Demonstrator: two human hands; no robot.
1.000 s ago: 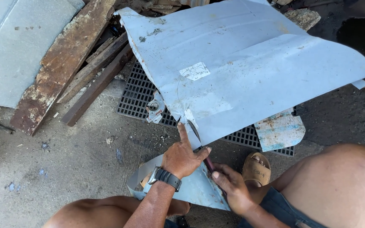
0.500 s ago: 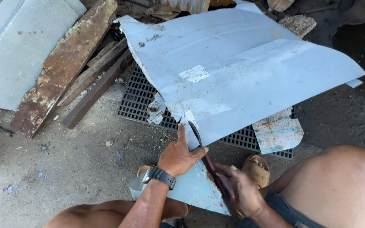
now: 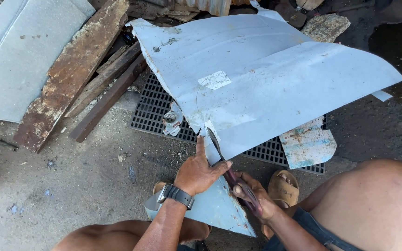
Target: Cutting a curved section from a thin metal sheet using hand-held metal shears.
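Observation:
A large bent sheet of pale blue metal (image 3: 266,83) lies over a black floor grate. My left hand (image 3: 200,171), with a black watch on the wrist, presses on the sheet's near strip (image 3: 215,209), thumb pointing up along the cut. My right hand (image 3: 253,197) grips the dark red handles of tin snips (image 3: 219,148). The snips' blades sit in the sheet's lower edge, pointing away from me. My bare knees frame the strip, and a sandalled foot (image 3: 282,186) shows beside my right hand.
A black grate (image 3: 157,107) lies under the sheet. Rusty planks and wooden bars (image 3: 77,79) lean at the left beside a grey metal panel (image 3: 19,51). A smaller blue offcut (image 3: 308,144) rests on the grate's right. Stones and scrap line the far edge.
The snips' blades have advanced a little further into the sheet. My right hand has slid back along the handles, and my left hand stays pressed on the strip.

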